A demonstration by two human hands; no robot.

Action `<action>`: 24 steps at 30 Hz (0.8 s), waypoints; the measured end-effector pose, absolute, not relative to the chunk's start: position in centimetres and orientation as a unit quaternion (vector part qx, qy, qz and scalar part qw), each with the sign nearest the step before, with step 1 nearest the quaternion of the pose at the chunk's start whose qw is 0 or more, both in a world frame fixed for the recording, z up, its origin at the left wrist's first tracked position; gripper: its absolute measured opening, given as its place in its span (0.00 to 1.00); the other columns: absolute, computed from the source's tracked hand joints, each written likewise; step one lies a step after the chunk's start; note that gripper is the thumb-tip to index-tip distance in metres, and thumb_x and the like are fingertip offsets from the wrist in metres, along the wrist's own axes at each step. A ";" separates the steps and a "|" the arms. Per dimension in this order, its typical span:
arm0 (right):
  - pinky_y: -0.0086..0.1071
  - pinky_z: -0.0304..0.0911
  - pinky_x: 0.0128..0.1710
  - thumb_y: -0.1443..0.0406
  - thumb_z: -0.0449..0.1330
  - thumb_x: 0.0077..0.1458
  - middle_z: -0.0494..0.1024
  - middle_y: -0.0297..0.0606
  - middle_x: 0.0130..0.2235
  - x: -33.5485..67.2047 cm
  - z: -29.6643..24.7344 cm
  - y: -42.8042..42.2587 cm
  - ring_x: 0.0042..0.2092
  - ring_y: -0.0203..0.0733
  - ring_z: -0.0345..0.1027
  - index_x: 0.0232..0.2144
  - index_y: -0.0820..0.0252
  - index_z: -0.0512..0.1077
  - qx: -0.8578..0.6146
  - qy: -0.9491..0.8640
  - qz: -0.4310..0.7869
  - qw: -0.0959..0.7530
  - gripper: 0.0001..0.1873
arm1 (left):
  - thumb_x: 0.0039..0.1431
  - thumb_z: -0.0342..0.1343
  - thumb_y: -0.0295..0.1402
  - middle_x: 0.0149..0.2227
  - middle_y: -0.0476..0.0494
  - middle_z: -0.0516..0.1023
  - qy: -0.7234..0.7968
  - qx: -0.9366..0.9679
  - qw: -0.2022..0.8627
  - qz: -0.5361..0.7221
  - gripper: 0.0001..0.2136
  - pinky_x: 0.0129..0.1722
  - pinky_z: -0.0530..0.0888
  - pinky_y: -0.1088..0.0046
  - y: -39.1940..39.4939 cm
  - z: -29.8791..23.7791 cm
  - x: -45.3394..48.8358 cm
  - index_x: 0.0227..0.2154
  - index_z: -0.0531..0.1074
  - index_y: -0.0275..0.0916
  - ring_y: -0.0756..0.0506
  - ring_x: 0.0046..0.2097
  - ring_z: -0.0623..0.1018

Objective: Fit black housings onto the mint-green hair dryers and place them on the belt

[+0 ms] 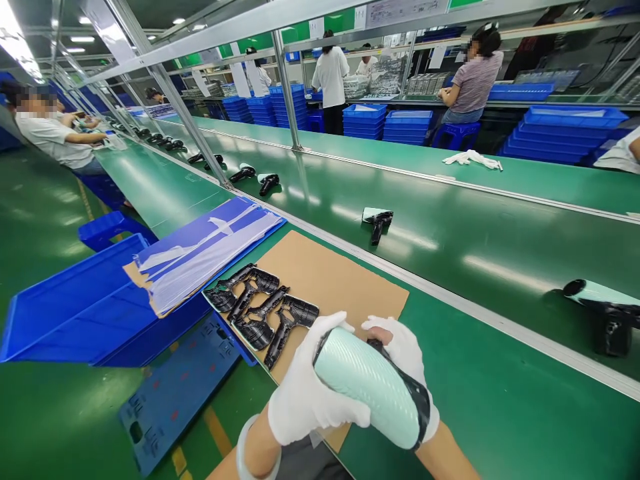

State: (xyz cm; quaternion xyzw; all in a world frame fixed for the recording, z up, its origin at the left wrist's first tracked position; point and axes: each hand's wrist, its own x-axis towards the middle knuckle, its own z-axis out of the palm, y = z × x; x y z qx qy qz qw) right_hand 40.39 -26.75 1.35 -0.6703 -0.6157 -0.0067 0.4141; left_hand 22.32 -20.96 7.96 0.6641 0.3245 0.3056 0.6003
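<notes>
housing (370,383), mint-green over black, is held up at the lower middle of the frame. our left hand (313,390) grasps its left end, digits spread to both sides, and our right hand (407,357) curls round its black right side, probably to steady the curved body. our forearms angle inward from the bottom edge. black shells (295,313) lie left of centre on cardboard (345,273), perhaps against scratches.
</notes>
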 end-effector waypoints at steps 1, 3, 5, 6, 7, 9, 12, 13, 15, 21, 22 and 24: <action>0.41 0.65 0.52 0.68 0.54 0.56 0.80 0.36 0.42 40.6 1.7 -26.7 0.46 0.44 0.74 0.39 0.54 0.72 -0.667 -0.616 -0.034 0.418 0.10 | 0.27 0.76 0.51 0.53 0.41 0.71 0.325 0.671 0.595 0.301 0.50 0.52 0.71 0.57 -20.9 8.0 22.3 0.59 0.65 0.50 0.33 0.52 0.74; 0.44 0.62 0.55 0.69 0.53 0.57 0.80 0.37 0.45 41.1 2.3 -26.6 0.50 0.45 0.73 0.42 0.53 0.71 -0.658 -0.611 -0.102 0.427 0.13 | 0.26 0.77 0.50 0.54 0.41 0.72 0.326 0.676 0.593 0.291 0.51 0.52 0.71 0.56 -20.8 8.1 22.3 0.59 0.65 0.51 0.33 0.52 0.74; 0.43 0.62 0.55 0.70 0.51 0.59 0.80 0.36 0.43 41.4 2.7 -26.2 0.49 0.43 0.73 0.42 0.52 0.71 -0.651 -0.604 -0.166 0.428 0.13 | 0.24 0.77 0.49 0.54 0.41 0.72 0.330 0.675 0.596 0.282 0.51 0.53 0.71 0.55 -20.8 8.2 22.3 0.59 0.65 0.51 0.32 0.53 0.74; 0.43 0.63 0.54 0.70 0.50 0.60 0.80 0.36 0.42 41.6 2.8 -26.0 0.48 0.43 0.73 0.42 0.52 0.71 -0.650 -0.603 -0.183 0.424 0.13 | 0.24 0.77 0.48 0.55 0.41 0.71 0.331 0.675 0.598 0.278 0.51 0.53 0.71 0.55 -20.7 8.3 22.3 0.59 0.65 0.51 0.31 0.54 0.73; 0.42 0.63 0.54 0.70 0.50 0.61 0.80 0.36 0.41 41.8 2.8 -25.9 0.47 0.43 0.74 0.42 0.52 0.71 -0.653 -0.604 -0.188 0.417 0.13 | 0.24 0.77 0.48 0.55 0.41 0.71 0.332 0.675 0.600 0.274 0.51 0.54 0.70 0.54 -20.7 8.4 22.3 0.59 0.66 0.51 0.31 0.54 0.73; 0.42 0.62 0.54 0.70 0.49 0.62 0.80 0.36 0.40 42.0 2.9 -25.7 0.47 0.44 0.73 0.41 0.52 0.72 -0.667 -0.602 -0.183 0.398 0.13 | 0.24 0.78 0.48 0.56 0.41 0.71 0.331 0.674 0.603 0.269 0.51 0.55 0.69 0.54 -20.6 8.6 22.4 0.58 0.66 0.52 0.30 0.56 0.71; 0.47 0.61 0.56 0.68 0.51 0.63 0.78 0.40 0.42 42.3 2.9 -25.8 0.50 0.48 0.71 0.45 0.53 0.71 -0.693 -0.575 -0.186 0.393 0.12 | 0.22 0.78 0.47 0.55 0.41 0.71 0.335 0.675 0.605 0.257 0.51 0.56 0.69 0.53 -20.5 8.9 22.5 0.58 0.67 0.50 0.30 0.56 0.71; 0.48 0.61 0.55 0.66 0.52 0.63 0.77 0.42 0.44 42.3 3.1 -25.9 0.51 0.49 0.70 0.47 0.53 0.70 -0.697 -0.563 -0.193 0.400 0.12 | 0.22 0.78 0.48 0.55 0.40 0.70 0.335 0.676 0.605 0.254 0.51 0.56 0.69 0.53 -20.4 8.9 22.6 0.57 0.67 0.50 0.30 0.56 0.71; 0.48 0.64 0.52 0.63 0.54 0.63 0.75 0.45 0.46 42.3 3.6 -25.9 0.50 0.51 0.69 0.49 0.54 0.68 -0.693 -0.548 -0.204 0.422 0.13 | 0.23 0.77 0.48 0.55 0.40 0.70 0.337 0.677 0.606 0.247 0.51 0.57 0.68 0.52 -20.4 9.1 22.6 0.57 0.67 0.49 0.30 0.56 0.70; 0.44 0.67 0.40 0.67 0.61 0.55 0.72 0.42 0.36 42.1 7.8 -26.1 0.40 0.50 0.68 0.38 0.55 0.68 -0.647 -0.574 -0.298 0.404 0.08 | 0.25 0.77 0.48 0.58 0.39 0.66 0.339 0.681 0.607 0.231 0.50 0.60 0.65 0.51 -20.2 9.2 22.7 0.58 0.67 0.49 0.29 0.59 0.68; 0.46 0.66 0.41 0.70 0.63 0.51 0.72 0.41 0.35 42.3 8.4 -26.3 0.40 0.50 0.68 0.37 0.54 0.67 -0.614 -0.600 -0.343 0.381 0.12 | 0.26 0.77 0.48 0.58 0.39 0.67 0.339 0.680 0.609 0.226 0.50 0.59 0.66 0.52 -20.1 9.3 22.7 0.58 0.67 0.49 0.29 0.59 0.68; 0.50 0.65 0.44 0.74 0.65 0.46 0.73 0.41 0.37 42.8 8.8 -26.7 0.41 0.50 0.67 0.37 0.52 0.68 -0.542 -0.646 -0.420 0.335 0.17 | 0.27 0.77 0.47 0.57 0.40 0.67 0.342 0.682 0.609 0.219 0.49 0.59 0.67 0.53 -20.0 9.3 22.8 0.59 0.66 0.50 0.30 0.59 0.68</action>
